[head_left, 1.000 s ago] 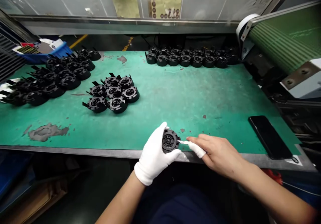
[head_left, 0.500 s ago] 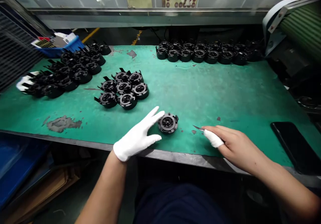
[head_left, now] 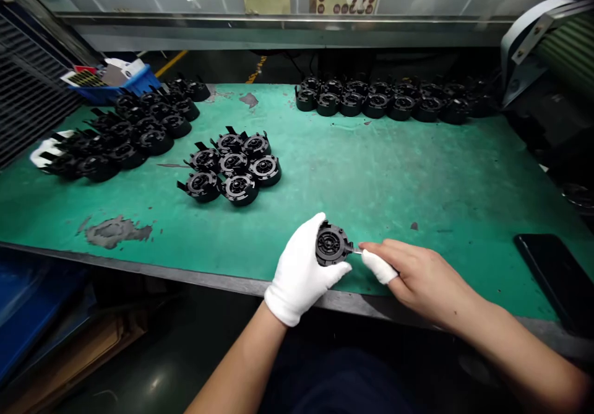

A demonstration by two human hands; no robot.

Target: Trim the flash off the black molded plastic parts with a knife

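Observation:
A round black part (head_left: 331, 244) with ridged rings is held near the front edge of the green table (head_left: 371, 179). Around its left side wrap the fingers and thumb of my left hand (head_left: 304, 268), in a white glove. My right hand (head_left: 411, 271), bare but for a white cover on the thumb, pinches a small thin blade (head_left: 356, 251). The blade's tip meets the part's right edge, by a small tab. Left of my hands stands a group of several similar black parts (head_left: 239, 186).
More black parts (head_left: 151, 140) crowd the table's left side, beside a blue bin (head_left: 139, 84). Two rows of them (head_left: 377, 104) line the back. A dark phone (head_left: 552, 271) lies at the right. Green ribbed machinery (head_left: 563, 49) juts in at the upper right.
My left hand has moved right and closed on the round part, which is now slightly tilted. My right hand has brought the blade left against the part's edge. The view has shifted slightly.

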